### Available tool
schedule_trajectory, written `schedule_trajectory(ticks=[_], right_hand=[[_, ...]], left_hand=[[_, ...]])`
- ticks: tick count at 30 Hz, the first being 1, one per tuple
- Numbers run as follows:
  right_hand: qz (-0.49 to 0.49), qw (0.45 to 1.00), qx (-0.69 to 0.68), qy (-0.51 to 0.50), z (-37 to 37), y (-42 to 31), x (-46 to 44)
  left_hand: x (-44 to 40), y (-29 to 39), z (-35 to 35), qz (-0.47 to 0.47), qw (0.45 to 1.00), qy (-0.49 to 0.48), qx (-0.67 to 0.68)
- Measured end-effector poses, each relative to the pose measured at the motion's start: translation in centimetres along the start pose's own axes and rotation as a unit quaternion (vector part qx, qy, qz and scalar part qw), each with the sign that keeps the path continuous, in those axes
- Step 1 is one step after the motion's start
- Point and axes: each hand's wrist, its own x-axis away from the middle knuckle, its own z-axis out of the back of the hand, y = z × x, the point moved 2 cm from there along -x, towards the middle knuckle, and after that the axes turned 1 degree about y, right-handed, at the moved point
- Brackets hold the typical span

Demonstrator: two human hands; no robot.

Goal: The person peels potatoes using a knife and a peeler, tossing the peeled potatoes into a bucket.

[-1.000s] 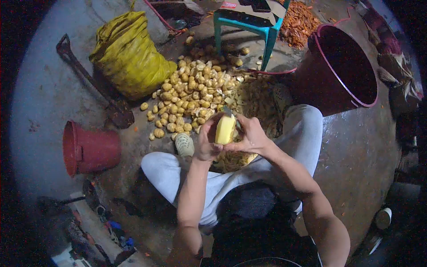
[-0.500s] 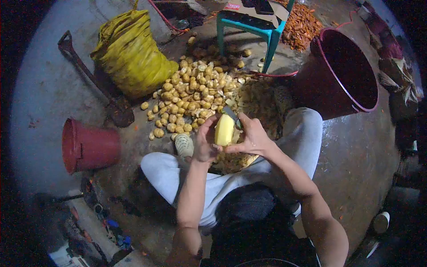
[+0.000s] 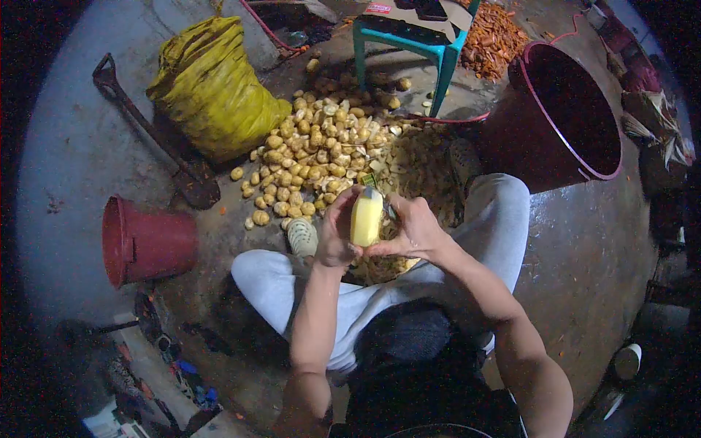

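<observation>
Between my two hands is a pale yellow peeled potato point(image 3: 366, 221), held upright above my lap. My left hand point(image 3: 337, 230) is closed around its left side. My right hand point(image 3: 415, 228) is closed at its right side, with the thumb pressed near the potato's lower end. A small grey blade point(image 3: 369, 193) lies against the top of the potato; its handle is hidden in my right hand. Below my hands, peelings point(image 3: 391, 270) lie between my legs. Just beyond is a large heap of potatoes point(image 3: 318, 150) on the floor.
A yellow sack point(image 3: 219, 91) and a shovel point(image 3: 142, 131) stand at the left, a small red bucket point(image 3: 157, 241) nearer. A large dark red tub point(image 3: 504, 139) tilts at the right. Behind the heap is a green stool point(image 3: 405, 45) with cardboard on it, beside an orange pile point(image 3: 493, 40).
The blade has moved from above the potato's right side to its top end. The potato has turned slightly more upright. Both hands stay almost in place.
</observation>
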Motion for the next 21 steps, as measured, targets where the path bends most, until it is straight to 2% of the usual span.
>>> schedule_trajectory(ticks=[2, 4, 8, 10, 11, 14, 17, 19, 21], right_hand=[[0.007, 1.000, -0.002, 0.005, 0.1, 0.1, 0.2], [-0.002, 0.996, 0.086, -0.039, 0.3, -0.4, 0.1], [0.026, 0.995, 0.085, -0.034, -0.4, 0.0, 0.4], [0.068, 0.983, 0.173, 0.011, -0.7, -0.1, 0.5], [0.068, 0.983, 0.173, 0.010, -0.9, -0.1, 0.5], [0.093, 0.975, 0.199, 0.041, -1.1, 0.1, 0.4], [0.091, 0.983, 0.160, 0.011, -1.1, 0.4, 0.1], [-0.058, 0.998, -0.022, -0.033, -0.6, 0.0, -0.5], [-0.057, 0.997, -0.008, -0.044, -0.2, 0.6, -0.7]], left_hand=[[-0.1, 0.1, 0.0, -0.014, 1.000, -0.003, -0.006], [0.0, 0.1, 0.0, -0.020, 1.000, 0.011, 0.000], [-0.1, -0.5, 0.8, -0.053, 0.998, 0.043, 0.001], [-0.1, -0.2, 0.6, -0.050, 0.996, 0.072, -0.003], [-0.1, -0.1, 0.5, -0.046, 0.994, 0.102, -0.007], [-0.1, -0.2, 0.5, -0.061, 0.992, 0.110, -0.014], [-0.1, -0.4, 0.5, -0.035, 0.992, 0.123, 0.006], [0.0, 0.1, 0.1, -0.032, 0.994, 0.107, -0.001], [0.2, 0.5, -0.1, -0.016, 0.996, 0.092, 0.009]])
